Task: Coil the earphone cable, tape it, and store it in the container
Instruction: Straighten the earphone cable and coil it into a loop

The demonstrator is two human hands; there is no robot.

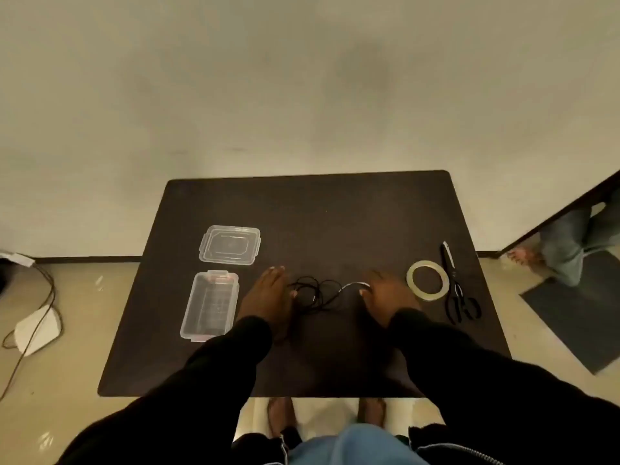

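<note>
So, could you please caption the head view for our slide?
Both hands, left and right, flank a loose earphone cable between open container and tape.

A dark brown rectangular tabletop (352, 213) with rounded corners stood against a plain cream wall (302, 78), its far edge touching the wall. A dark skirting strip (87, 259) ran along the wall's foot. The floor was pale beige tile (84, 364), glossy under dim, warm light. Left of the tabletop a thin brown cord (40, 313) trailed over a white flat object (37, 330). A dark grey mat (577, 313) lay on the floor at the right.
</note>
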